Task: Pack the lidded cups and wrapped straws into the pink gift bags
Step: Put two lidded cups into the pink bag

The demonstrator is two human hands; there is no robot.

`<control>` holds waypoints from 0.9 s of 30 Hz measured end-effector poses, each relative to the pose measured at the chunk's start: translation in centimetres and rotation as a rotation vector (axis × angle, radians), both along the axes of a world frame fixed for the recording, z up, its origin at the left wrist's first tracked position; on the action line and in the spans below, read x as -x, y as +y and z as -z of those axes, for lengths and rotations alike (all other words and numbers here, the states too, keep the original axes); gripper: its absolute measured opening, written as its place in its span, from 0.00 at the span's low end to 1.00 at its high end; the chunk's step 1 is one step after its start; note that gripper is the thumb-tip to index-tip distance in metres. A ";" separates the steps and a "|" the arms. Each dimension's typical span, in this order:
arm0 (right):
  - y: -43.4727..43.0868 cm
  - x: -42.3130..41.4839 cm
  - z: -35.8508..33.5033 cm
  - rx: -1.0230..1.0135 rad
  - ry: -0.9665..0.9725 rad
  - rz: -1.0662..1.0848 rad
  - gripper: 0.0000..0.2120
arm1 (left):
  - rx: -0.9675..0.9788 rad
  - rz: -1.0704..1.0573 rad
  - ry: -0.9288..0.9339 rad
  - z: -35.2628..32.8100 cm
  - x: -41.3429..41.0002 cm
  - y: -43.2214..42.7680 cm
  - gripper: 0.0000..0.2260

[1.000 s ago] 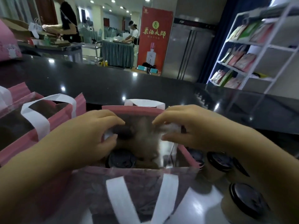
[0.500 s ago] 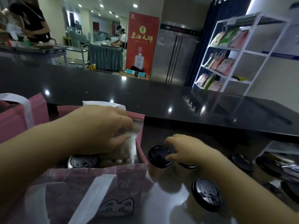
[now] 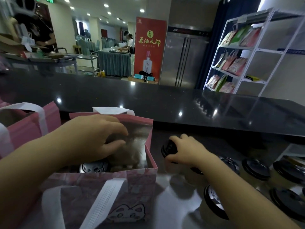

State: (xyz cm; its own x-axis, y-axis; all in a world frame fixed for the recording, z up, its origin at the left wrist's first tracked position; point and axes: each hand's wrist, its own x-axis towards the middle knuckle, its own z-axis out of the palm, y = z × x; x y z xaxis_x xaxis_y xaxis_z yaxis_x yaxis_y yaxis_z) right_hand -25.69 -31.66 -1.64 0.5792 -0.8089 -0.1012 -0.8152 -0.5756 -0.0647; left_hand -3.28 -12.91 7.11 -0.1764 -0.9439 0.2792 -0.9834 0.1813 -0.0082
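A person's right hand (image 3: 187,151) curls its fingers (image 3: 175,140) round the black lid of a lidded cup (image 3: 168,150) standing just right of the open pink gift bag (image 3: 132,179). The left hand (image 3: 89,139) curves over the bag's mouth, but it cannot be told whether its fingers hold anything. Another cup's lid (image 3: 94,167) shows inside the bag, beneath the left hand. Spare cups (image 3: 255,169) wait on the surface (image 3: 171,195) farther right of the bag.

The lift looks best taken gently. A grip on the lid alone could pop it off, so a hold lower on the cup's body seems safer. The cup should stay upright, clear the bag's right wall and go down in the free space beside the cup already there, while the left hand keeps the mouth wide. No wrapped straws can be made out.
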 end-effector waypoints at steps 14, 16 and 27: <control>9.2 -1.7 -16.6 0.432 -0.417 -0.334 0.34 | -0.013 -0.211 -0.115 2.4 -6.5 3.2 0.09; 10.3 -3.6 -17.0 0.354 -0.461 -0.427 0.33 | -0.088 -0.252 -0.202 2.5 -7.1 3.4 0.12; 10.5 -10.7 -9.6 0.180 -0.049 -0.622 0.32 | -0.255 -0.336 -0.150 4.2 -8.8 3.5 0.33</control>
